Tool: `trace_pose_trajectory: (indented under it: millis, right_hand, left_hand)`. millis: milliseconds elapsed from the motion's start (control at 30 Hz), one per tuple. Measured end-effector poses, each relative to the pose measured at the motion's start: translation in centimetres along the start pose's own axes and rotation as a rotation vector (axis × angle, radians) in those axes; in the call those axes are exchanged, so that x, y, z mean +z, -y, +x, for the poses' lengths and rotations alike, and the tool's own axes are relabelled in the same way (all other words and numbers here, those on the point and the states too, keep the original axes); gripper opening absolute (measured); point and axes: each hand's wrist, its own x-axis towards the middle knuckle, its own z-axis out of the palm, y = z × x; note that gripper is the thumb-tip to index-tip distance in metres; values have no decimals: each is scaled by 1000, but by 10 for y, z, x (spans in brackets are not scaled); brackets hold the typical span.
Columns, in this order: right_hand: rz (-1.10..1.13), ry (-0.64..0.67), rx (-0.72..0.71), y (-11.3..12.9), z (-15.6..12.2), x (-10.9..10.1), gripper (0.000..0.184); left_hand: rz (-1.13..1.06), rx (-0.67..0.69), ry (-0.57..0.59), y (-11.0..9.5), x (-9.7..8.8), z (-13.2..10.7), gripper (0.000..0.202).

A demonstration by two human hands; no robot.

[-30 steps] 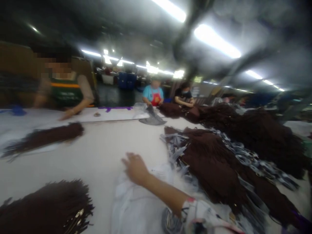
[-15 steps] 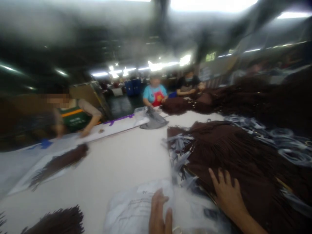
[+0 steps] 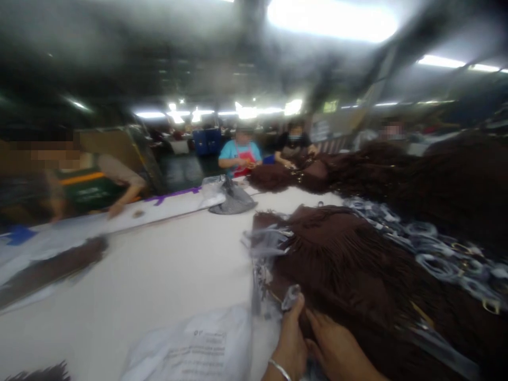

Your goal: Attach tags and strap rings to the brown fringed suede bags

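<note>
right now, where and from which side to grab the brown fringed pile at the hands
Probably by its near left edge, from the left: there the brown fringed pile faces white tabletop, and the left hand and right hand meet. Loose fringe might slip.

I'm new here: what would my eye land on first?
Probably the brown pile heaped on the right of the white table. At its near left edge, the left hand and right hand sit close together. Overhead, a long lamp glares.

Dim bkgd, strong glare frm overhead lights (image 3: 333, 20), blurry edges
</note>
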Motion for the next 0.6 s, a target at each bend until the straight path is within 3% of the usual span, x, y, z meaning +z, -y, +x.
trace_pose_trajectory:
  millis: [100, 233, 300, 467, 533, 600]
  right_hand:
    - [-86, -68, 95, -39, 1, -13, 38]
    - [-439, -234, 286, -97, 1, -21, 55]
    - [-501, -218, 293, -96, -13, -9, 51]
    - [-460, -230, 96, -55, -81, 34, 32]
    - [-408, -261, 72, -53, -100, 36, 33]
    - [-396, -303, 151, -62, -107, 24, 43]
  left_hand:
    - [-83, -33, -85, 13, -11, 9, 53]
    - [45, -4, -249, 28, -32, 25, 47]
    - [178, 19, -305, 34, -42, 30, 45]
    - [614, 163, -409, 44, -74, 16, 39]
    - [712, 141, -398, 42, -77, 8, 38]
    - [711, 110, -366, 38, -67, 4, 39]
